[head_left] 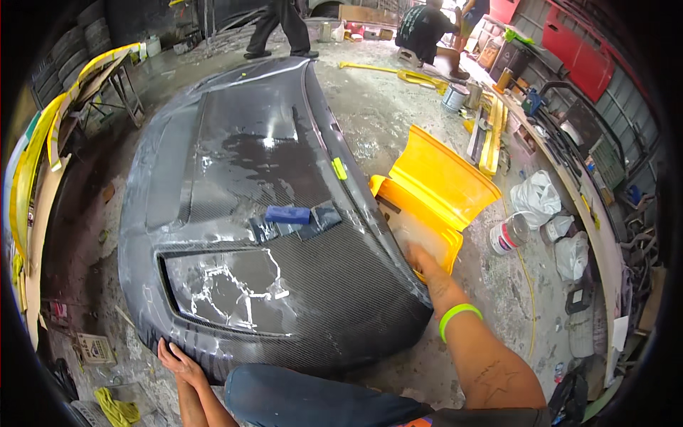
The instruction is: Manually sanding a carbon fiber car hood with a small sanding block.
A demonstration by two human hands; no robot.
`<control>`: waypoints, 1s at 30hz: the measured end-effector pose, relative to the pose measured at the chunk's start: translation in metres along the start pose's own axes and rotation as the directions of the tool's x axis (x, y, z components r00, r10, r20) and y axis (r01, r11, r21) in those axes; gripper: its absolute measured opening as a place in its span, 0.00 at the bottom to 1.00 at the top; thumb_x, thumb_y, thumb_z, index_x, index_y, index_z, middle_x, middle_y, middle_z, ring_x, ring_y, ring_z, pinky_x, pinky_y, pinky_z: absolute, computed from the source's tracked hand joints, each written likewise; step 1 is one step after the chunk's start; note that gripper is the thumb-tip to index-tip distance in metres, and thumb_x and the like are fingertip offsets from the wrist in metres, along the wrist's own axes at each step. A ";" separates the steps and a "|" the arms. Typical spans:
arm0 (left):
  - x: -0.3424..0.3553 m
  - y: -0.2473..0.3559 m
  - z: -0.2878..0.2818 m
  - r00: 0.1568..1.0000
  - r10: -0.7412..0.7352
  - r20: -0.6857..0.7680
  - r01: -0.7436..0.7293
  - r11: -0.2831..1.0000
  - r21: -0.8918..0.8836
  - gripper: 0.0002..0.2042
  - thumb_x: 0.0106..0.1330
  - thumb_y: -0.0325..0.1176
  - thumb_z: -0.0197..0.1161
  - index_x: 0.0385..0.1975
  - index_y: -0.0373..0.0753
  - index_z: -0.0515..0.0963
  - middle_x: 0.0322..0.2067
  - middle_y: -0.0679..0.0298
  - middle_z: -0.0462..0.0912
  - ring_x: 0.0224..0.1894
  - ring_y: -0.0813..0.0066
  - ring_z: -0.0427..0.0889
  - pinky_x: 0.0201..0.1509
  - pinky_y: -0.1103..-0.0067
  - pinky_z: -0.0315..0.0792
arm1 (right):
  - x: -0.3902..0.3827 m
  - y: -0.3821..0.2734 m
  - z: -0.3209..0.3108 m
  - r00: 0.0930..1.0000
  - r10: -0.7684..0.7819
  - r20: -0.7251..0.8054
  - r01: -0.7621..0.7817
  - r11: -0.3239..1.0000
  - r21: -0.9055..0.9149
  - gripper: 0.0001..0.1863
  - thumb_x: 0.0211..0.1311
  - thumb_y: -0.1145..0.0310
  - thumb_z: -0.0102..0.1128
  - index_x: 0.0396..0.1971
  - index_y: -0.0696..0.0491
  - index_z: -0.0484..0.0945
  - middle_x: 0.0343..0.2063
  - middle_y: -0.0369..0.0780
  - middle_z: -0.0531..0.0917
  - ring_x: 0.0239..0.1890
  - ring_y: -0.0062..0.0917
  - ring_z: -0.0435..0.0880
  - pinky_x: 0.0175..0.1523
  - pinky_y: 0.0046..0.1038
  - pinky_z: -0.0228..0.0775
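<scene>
In front of me lies a dark carbon-fibre car hood (341,274), wet in patches and with whitish suds around its near vent opening. My left hand (179,363) rests on the hood's near left edge, fingers stretched out and holding nothing. On the right, my right hand (422,262) reaches down into an open yellow plastic container (445,245) with cloudy water inside; its fingers are hidden. A blue sanding block (287,215) sits on dark sheets of sandpaper (324,222) at the middle of the hood. A small yellow-green piece (339,169) lies near the hood's right edge.
To the right stand a paint can (509,235) and white plastic bags (535,199). Yellow panels (43,164) lean at the left. Farther off, one person (425,32) sits low and another's legs (281,28) stand beyond the hood. A yellow-green cloth (116,408) lies lower left.
</scene>
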State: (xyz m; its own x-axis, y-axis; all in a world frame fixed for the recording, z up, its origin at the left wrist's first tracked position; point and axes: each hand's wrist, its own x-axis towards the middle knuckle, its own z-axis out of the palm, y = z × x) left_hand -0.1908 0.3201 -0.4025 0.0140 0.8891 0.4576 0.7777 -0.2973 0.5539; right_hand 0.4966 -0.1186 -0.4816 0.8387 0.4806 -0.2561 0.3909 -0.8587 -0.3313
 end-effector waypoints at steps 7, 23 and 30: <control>0.010 -0.013 -0.018 0.999 0.018 -0.043 -0.017 1.000 0.020 0.23 0.82 0.43 0.50 0.66 0.32 0.73 0.62 0.46 0.75 0.65 0.47 0.72 0.70 0.58 0.63 | -0.018 -0.065 -0.039 0.835 0.134 0.534 -0.054 0.985 -0.162 0.19 0.63 0.60 0.64 0.51 0.51 0.88 0.49 0.48 0.89 0.48 0.39 0.88 0.52 0.41 0.80; 0.016 -0.026 -0.050 0.994 -0.098 0.057 0.113 0.894 -0.434 0.19 0.80 0.37 0.56 0.63 0.31 0.74 0.59 0.49 0.77 0.62 0.55 0.76 0.67 0.66 0.68 | -0.114 -0.312 -0.172 0.648 -0.762 0.012 0.752 0.642 0.148 0.14 0.61 0.66 0.68 0.45 0.55 0.84 0.37 0.45 0.90 0.42 0.38 0.90 0.51 0.36 0.80; -0.037 0.002 -0.134 0.922 -0.158 0.355 0.363 0.672 -0.645 0.16 0.80 0.40 0.58 0.54 0.34 0.82 0.40 0.62 0.88 0.36 0.78 0.85 0.38 0.80 0.75 | -0.176 -0.485 -0.112 0.401 -0.911 0.096 0.885 0.412 0.214 0.12 0.60 0.65 0.68 0.40 0.55 0.83 0.36 0.46 0.89 0.41 0.40 0.90 0.47 0.40 0.80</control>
State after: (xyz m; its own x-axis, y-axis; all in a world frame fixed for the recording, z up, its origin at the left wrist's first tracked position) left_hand -0.2741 0.2403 -0.3250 0.1131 0.9897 0.0875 0.1221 -0.1013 0.9873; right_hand 0.2016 0.1937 -0.1744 -0.0561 0.9921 0.1119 0.8226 0.1095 -0.5580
